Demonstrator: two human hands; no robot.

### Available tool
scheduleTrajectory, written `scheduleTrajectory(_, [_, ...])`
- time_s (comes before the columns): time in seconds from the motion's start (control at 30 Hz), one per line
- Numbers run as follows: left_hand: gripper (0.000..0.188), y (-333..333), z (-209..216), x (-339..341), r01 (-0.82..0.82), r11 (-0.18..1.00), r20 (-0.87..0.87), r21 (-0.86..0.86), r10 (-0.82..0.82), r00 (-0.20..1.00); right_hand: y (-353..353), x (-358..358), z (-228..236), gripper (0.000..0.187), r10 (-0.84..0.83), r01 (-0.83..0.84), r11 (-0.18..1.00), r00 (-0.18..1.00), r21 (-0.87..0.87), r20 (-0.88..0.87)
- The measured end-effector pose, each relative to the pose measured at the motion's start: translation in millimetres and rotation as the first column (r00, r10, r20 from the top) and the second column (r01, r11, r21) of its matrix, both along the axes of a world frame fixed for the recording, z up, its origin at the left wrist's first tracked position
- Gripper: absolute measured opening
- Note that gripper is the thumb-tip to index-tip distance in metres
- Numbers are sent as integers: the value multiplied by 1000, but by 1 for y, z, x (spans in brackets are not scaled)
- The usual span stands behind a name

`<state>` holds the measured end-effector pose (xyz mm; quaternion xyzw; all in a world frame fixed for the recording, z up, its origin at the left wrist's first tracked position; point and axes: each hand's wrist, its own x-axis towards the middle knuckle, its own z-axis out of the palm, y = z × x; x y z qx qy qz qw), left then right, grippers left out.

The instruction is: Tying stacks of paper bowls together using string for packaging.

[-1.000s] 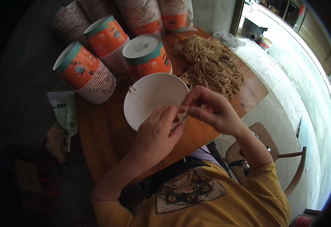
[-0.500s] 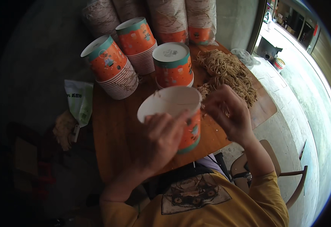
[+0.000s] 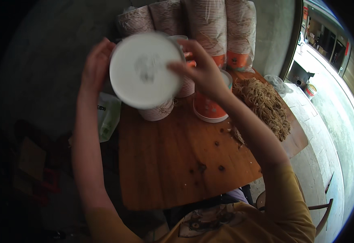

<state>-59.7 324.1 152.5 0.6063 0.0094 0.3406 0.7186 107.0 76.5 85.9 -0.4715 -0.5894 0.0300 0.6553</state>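
Note:
Between my two hands a paper bucket [image 3: 142, 77] is turned bottom up, its round white base facing me, slightly blurred. My left hand [image 3: 97, 65] grips its left side. My right hand [image 3: 201, 67] clasps the right side, thumb reaching over the edge of the base. Just below it is a stack of nested upside-down paper buckets [image 3: 157, 112], mostly hidden; whether the held bucket touches that stack I cannot tell. Partly covered by my right hand is another stack [image 3: 187, 86]. A short orange and teal stack [image 3: 211, 107] stands to the right.
The wooden table [image 3: 177, 162] carries a heap of tan, stringy strands [image 3: 264, 107] at the right. Tall plastic-wrapped bucket stacks [image 3: 209, 28] line the back. A white and green bag [image 3: 110, 115] hangs off the left side. A chair [image 3: 325, 214] stands at lower right.
The paper bucket has gone from mouth up near me to bottom up over the left stack. Both hands have moved forward and left with it. The view has shifted.

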Motion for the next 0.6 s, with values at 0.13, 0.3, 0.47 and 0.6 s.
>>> scheduleTrajectory(0.13, [48,-6,-4,16,-184,981,246,55,165,955,79,30,32,40,7,-22,998,958,-50,-286])
scheduleTrajectory(0.3, [90,-15,-60,20,-667,430,494,609,453,742,129,35,38,45,-60,6,987,942,-162,-329])
scheduleTrajectory(0.47, [109,3,-77,30,-585,560,310,587,512,801,120,50,35,58,-95,86,976,995,-201,-33])
scheduleTrajectory(0.6, [108,16,-74,41,-549,510,250,662,540,804,80,88,4,59,-271,361,926,838,-108,473])
